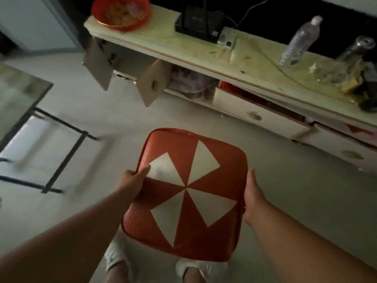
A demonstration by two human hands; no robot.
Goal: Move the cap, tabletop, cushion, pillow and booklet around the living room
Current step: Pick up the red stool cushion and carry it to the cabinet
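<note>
A square orange cushion (189, 172) with white triangles in a pinwheel pattern is held flat in front of me, above the floor and my feet. My left hand (135, 179) grips its left edge, thumb on top over a white triangle. My right hand (252, 198) presses flat against its right edge, fingers pointing away from me. The cap, pillow and booklet are not in view.
A long low cabinet (204, 58) runs across the back with open doors and pulled-out drawers; on it stand a red bowl (120, 12), a black router (199, 24) and a plastic bottle (299, 40). A glass-topped table (19, 94) with black metal legs stands at the left.
</note>
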